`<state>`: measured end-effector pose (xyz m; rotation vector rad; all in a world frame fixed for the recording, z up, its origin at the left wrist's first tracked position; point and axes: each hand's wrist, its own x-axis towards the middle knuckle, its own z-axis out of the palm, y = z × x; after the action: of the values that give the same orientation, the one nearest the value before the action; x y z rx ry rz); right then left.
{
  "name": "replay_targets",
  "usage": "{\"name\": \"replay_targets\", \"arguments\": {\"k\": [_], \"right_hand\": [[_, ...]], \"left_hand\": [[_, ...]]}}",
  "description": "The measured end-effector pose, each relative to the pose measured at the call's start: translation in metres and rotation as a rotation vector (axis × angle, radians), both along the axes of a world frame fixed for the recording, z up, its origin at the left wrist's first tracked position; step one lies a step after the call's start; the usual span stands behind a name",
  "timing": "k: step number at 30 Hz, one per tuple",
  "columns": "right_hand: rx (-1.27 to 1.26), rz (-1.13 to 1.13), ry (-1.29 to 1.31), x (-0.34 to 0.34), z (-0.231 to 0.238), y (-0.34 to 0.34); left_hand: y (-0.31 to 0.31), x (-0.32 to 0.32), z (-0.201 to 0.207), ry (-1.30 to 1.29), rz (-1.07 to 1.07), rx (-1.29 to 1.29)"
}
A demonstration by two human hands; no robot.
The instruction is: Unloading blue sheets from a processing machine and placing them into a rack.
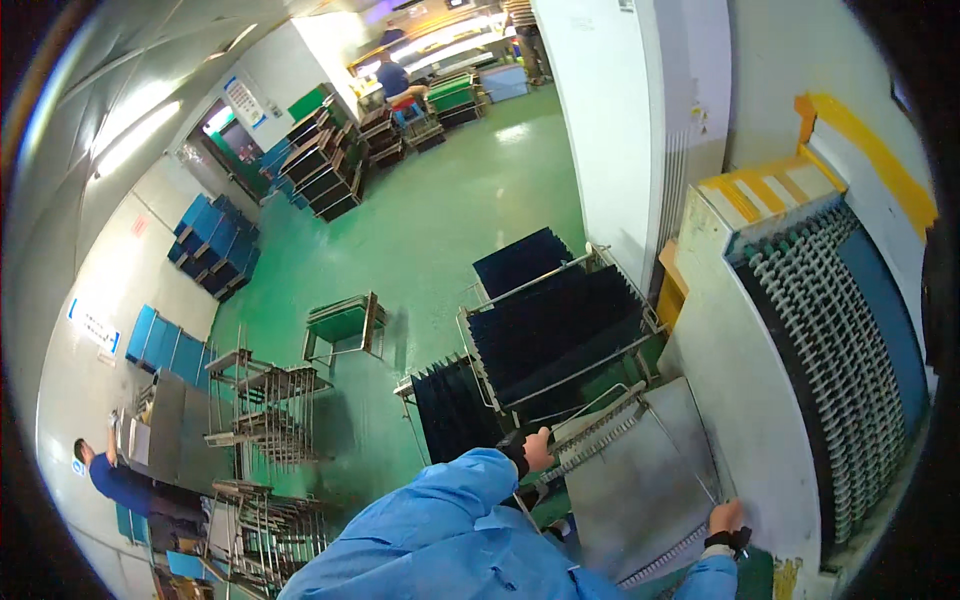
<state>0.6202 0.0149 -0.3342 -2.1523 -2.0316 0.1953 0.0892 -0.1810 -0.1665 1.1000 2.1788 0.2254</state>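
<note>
A slotted metal rack [640, 480] with toothed side bars is directly in front of me, beside the grey machine. My left hand [540, 450], dark band at the wrist, is closed on its left toothed side. My right hand [727, 515] is closed at the rack's right end, close to the machine; its fingertips are small in view. Grey sheet-like surface shows between the toothed bars. Just beyond stand racks filled with dark upright panels [560, 315]. Another batch of dark panels [450, 410] sits left of them, near my left forearm.
On my right the machine carries rows of pale rollers [830, 370]. A white wall column [610, 130] rises behind the racks. Bare metal racks [265, 405] and a low rack with green panels [340, 322] stand to the left. One person [125, 485] works at the left wall.
</note>
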Motion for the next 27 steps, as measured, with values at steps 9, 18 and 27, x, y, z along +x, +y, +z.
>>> {"name": "replay_targets", "arguments": {"k": [9, 18, 27], "right_hand": [[-0.227, 0.028, 0.467, -0.047, 0.157, -0.005], [0.080, 0.111, 0.564, 0.074, 0.067, -0.002], [-0.900, 1.232, -2.111, 0.025, 0.238, -0.167]], "left_hand": [[-0.003, 0.001, -0.017, 0.071, -0.023, 0.057], [0.004, 0.011, -0.037, 0.015, 0.133, 0.082], [0.000, 0.004, -0.060, 0.044, 0.091, 0.034]]}}
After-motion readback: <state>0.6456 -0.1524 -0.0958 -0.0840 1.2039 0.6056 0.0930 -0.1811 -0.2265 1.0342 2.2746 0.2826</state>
